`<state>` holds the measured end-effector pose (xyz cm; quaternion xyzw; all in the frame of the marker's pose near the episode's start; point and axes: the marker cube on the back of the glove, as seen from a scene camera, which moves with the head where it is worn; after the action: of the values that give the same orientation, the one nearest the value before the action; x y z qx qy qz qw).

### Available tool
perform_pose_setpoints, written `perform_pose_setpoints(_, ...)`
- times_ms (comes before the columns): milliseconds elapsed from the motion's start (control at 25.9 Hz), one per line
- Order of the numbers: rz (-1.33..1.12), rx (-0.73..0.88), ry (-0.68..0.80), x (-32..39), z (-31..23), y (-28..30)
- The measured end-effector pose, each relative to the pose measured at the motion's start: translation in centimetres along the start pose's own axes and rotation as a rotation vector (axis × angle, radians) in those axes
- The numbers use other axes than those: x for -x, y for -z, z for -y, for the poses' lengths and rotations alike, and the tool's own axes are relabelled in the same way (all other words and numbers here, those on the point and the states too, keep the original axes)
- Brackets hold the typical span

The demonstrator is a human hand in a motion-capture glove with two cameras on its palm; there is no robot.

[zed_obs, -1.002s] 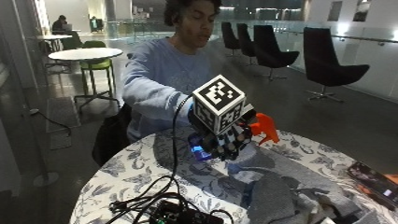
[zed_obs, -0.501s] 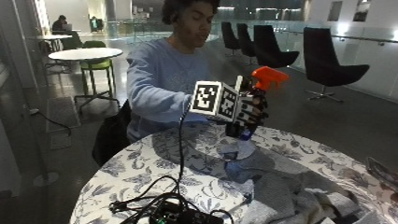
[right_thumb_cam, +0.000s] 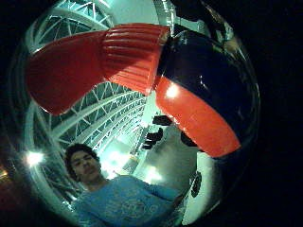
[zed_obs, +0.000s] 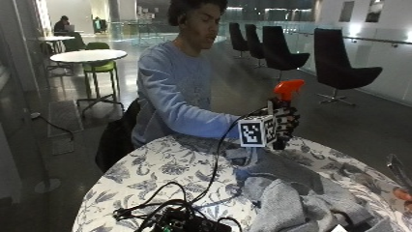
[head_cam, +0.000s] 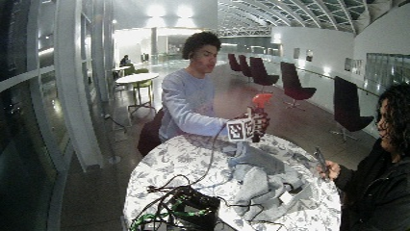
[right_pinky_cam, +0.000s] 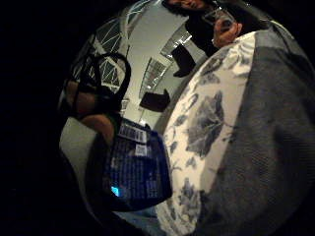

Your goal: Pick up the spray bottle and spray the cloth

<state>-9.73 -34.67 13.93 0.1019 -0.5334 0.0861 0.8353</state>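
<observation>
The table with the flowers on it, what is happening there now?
A person sits at the round table and holds a spray bottle with an orange head upright in the gloved right hand, lifted above the tabletop. A grey cloth lies crumpled on the table beside the hand. Whether any spray is coming out cannot be seen.

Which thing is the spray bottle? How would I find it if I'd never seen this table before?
Find the round table with the flowery tablecloth. At its far edge, above the crumpled grey cloth, the person's gloved right hand holds the spray bottle upright in the air. It is the only thing with a bright orange-red top.
</observation>
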Motion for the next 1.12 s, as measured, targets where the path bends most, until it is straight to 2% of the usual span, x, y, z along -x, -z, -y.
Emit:
perform_pose_setpoints(308,-0.066,0.021,0.012,-2.8,-0.8,-2.7)
perform_pose_setpoints(540,-0.081,0.122,-0.002,-1.8,-2.3,-2.4)
perform_pose_setpoints(694,-0.192,0.181,0.004,0.9,-4.6,1.5)
perform_pose_setpoints(925,-0.648,0.252,-0.002,2.1,-11.3,10.9)
perform_pose_setpoints(1118,-0.963,0.258,-0.082,2.4,-17.5,18.7)
